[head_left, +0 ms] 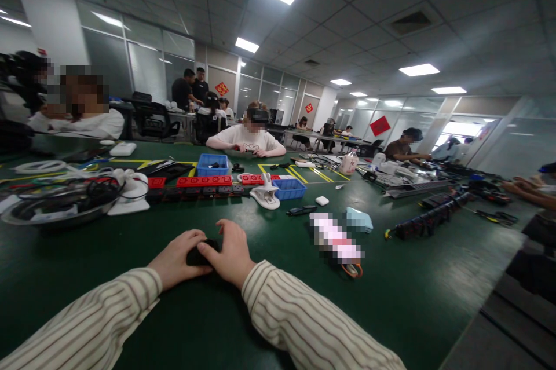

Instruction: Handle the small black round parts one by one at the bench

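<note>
Both hands meet low over the green table (278, 242), around a small dark object (200, 254) whose kind I cannot make out. My left hand (179, 257) curls about its left side, thumb below and fingers above. From the right, my right hand (233, 251) presses its thumb on the object, with the index finger raised and bent above it. The palms and other fingers hide much of the object. Beyond the hands lie a white clip-like stand (266, 195) and a row of red and black blocks (204, 183).
Left is a metal bowl (61, 208) of cables beside a white device (130, 193). Blue bins (212, 165) stand farther back. Right of my hands lie a light-blue packet (359, 220), a white case (322, 201) and a long black strip (430, 216). A person (247, 135) sits opposite.
</note>
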A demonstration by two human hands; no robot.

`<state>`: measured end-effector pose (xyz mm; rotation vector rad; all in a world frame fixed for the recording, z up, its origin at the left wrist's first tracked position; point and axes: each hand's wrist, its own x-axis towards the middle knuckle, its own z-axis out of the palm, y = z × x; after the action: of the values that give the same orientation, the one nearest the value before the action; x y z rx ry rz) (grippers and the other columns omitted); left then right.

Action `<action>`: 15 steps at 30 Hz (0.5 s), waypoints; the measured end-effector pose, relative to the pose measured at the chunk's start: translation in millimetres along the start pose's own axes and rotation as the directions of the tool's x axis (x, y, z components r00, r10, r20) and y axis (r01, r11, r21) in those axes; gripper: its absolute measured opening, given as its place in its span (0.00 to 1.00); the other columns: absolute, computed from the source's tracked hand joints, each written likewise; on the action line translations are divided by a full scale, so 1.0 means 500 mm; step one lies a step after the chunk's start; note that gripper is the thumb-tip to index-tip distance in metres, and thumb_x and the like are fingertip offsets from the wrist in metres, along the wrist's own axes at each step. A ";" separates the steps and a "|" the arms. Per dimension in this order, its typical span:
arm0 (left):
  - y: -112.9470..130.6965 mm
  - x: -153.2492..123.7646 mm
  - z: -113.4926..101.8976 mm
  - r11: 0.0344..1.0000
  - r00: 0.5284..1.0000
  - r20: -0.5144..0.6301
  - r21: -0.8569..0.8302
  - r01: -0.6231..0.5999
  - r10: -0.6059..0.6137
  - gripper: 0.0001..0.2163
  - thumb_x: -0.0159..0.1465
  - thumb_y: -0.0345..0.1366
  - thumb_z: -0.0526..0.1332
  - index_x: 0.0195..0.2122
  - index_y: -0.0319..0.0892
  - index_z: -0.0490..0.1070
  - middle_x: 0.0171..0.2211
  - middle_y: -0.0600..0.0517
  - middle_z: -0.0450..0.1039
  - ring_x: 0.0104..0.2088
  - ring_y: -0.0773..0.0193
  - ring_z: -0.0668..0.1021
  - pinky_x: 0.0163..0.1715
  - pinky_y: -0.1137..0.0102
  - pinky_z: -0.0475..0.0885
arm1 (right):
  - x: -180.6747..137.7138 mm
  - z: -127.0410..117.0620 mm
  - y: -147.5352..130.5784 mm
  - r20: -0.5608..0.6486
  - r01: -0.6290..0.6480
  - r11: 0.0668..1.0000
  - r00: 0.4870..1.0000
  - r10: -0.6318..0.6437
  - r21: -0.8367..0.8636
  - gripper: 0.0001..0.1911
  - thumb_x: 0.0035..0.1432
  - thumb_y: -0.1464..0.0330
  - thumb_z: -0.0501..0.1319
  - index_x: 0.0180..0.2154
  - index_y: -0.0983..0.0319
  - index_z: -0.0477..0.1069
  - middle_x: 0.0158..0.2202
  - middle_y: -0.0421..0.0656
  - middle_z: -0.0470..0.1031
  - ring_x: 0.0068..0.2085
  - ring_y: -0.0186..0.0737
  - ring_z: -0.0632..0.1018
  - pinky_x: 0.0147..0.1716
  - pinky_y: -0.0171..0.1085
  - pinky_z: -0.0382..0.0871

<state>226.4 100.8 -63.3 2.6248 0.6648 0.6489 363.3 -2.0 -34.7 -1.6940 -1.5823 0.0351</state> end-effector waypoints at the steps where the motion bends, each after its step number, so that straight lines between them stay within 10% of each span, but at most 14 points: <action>1: -0.001 -0.001 0.001 1.000 1.000 -0.008 0.003 -0.001 0.001 0.22 0.46 0.47 0.64 0.40 0.41 0.70 0.43 0.46 0.68 0.45 0.51 0.71 0.48 0.59 0.66 | 0.000 0.002 0.000 0.016 0.013 1.000 1.000 -0.013 -0.020 0.23 0.50 0.56 0.61 0.43 0.63 0.64 0.38 0.44 0.68 0.42 0.42 0.69 0.43 0.43 0.63; 15: -0.011 0.003 0.008 0.991 0.997 0.017 -0.108 0.074 -0.072 0.19 0.43 0.37 0.62 0.38 0.40 0.70 0.40 0.47 0.71 0.44 0.53 0.72 0.48 0.60 0.66 | -0.014 -0.018 -0.024 0.183 0.405 0.909 0.905 -0.383 -0.099 0.16 0.57 0.71 0.52 0.48 0.59 0.63 0.44 0.39 0.72 0.50 0.36 0.66 0.59 0.46 0.36</action>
<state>227.5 105.4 -68.3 2.4902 0.6979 0.6275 356.5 -13.8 -25.1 -1.4656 -2.0664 -0.1484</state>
